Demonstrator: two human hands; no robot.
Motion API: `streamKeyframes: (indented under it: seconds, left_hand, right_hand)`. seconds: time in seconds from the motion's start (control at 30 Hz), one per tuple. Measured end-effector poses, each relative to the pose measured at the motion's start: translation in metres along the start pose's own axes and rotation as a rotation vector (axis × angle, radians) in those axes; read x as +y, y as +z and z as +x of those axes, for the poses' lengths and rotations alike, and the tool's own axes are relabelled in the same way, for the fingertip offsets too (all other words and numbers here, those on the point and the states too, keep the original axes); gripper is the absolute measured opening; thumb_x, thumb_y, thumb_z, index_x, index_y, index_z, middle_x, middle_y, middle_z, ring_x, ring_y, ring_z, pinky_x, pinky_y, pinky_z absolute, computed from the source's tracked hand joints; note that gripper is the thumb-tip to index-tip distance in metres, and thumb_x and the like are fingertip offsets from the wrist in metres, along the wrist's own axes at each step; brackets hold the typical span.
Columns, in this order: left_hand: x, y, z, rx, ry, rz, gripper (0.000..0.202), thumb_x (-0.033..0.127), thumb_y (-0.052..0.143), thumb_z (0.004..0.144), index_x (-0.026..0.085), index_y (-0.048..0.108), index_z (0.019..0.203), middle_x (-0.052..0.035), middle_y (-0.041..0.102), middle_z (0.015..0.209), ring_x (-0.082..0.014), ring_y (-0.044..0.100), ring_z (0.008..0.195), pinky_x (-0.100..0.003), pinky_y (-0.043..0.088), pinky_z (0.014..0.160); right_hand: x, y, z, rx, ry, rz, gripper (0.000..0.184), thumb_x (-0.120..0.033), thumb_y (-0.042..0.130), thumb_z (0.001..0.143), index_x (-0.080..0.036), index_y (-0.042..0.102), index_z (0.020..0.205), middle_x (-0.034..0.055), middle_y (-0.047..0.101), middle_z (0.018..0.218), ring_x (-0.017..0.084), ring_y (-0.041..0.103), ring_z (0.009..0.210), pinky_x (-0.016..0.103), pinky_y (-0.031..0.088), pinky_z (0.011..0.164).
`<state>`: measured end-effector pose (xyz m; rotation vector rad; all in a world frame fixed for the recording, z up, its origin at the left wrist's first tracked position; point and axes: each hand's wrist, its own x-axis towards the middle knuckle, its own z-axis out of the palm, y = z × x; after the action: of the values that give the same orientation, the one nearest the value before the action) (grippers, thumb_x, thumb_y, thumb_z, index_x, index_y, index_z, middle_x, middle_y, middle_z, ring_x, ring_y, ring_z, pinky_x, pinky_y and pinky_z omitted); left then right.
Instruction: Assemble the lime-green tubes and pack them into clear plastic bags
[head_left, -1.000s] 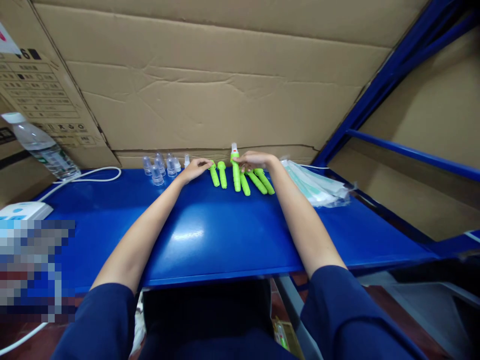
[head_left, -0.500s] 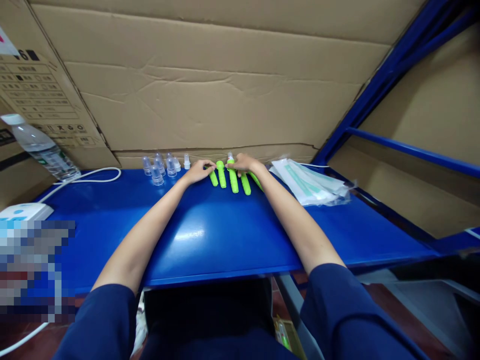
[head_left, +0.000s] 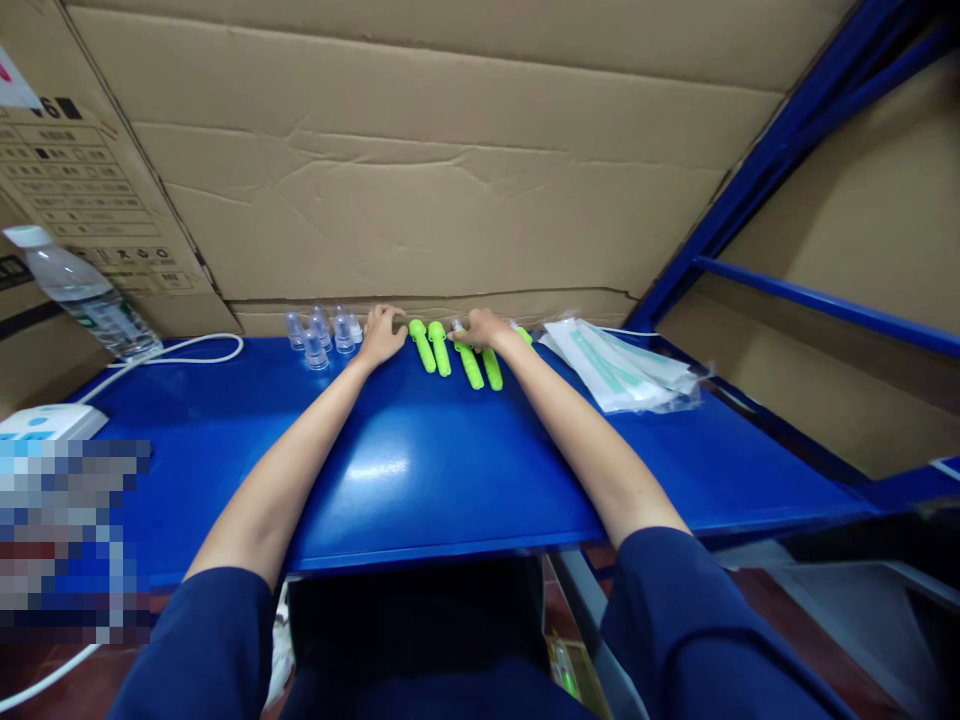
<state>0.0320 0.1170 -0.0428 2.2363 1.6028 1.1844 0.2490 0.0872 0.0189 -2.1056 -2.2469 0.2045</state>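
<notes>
Several lime-green tubes (head_left: 439,348) lie side by side near the back of the blue shelf (head_left: 420,470). My right hand (head_left: 481,328) rests on the row, its fingers closed round the top of one green tube (head_left: 471,366) that has a white tip. My left hand (head_left: 381,333) sits just left of the tubes, beside a cluster of small clear caps (head_left: 322,333). Its fingers are curled over the spot where a small white cap stood, and what they hold is hidden.
A stack of sealed white and green packets (head_left: 622,365) lies right of the tubes. A water bottle (head_left: 79,290), a white cable (head_left: 187,352) and a white device (head_left: 45,422) are at the left. Cardboard (head_left: 450,180) walls the back. Blue rack beams (head_left: 787,130) rise at the right.
Both hands slid left along the back of the shelf. The upright white-tipped tube came down into the row under my right hand. My left hand now covers the small white cap.
</notes>
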Motion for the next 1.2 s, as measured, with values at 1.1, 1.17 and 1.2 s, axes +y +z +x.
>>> streamKeyframes:
  seconds: [1.1, 1.17, 1.2]
  left_hand:
    - [-0.034, -0.004, 0.008, 0.196, 0.116, -0.083, 0.027, 0.001, 0.051, 0.071, 0.018, 0.062, 0.088, -0.0102, 0.054, 0.107, -0.0264, 0.056, 0.112, -0.045, 0.044, 0.108]
    - [-0.034, -0.006, 0.007, 0.191, 0.127, -0.089, 0.027, 0.001, 0.05, 0.07, 0.018, 0.063, 0.087, -0.0097, 0.054, 0.106, -0.0258, 0.056, 0.11, -0.044, 0.044, 0.107]
    - [-0.034, -0.007, 0.007, 0.19, 0.127, -0.089, 0.027, 0.001, 0.05, 0.07, 0.018, 0.063, 0.087, -0.0095, 0.054, 0.105, -0.0255, 0.056, 0.11, -0.044, 0.044, 0.106]
  right_hand:
    - [-0.024, 0.009, -0.007, -0.19, -0.331, 0.193, 0.056, -0.021, 0.065, 0.095, -0.012, 0.044, 0.146, 0.0096, 0.079, 0.091, 0.012, 0.069, 0.061, 0.017, 0.046, 0.053]
    - [-0.029, 0.01, -0.008, -0.214, -0.356, 0.201, 0.058, -0.022, 0.066, 0.095, -0.013, 0.042, 0.147, 0.0083, 0.078, 0.089, 0.011, 0.067, 0.058, 0.016, 0.045, 0.051]
    - [-0.031, 0.01, -0.009, -0.227, -0.37, 0.204, 0.059, -0.023, 0.066, 0.095, -0.013, 0.042, 0.147, 0.0073, 0.078, 0.087, 0.01, 0.066, 0.056, 0.015, 0.044, 0.05]
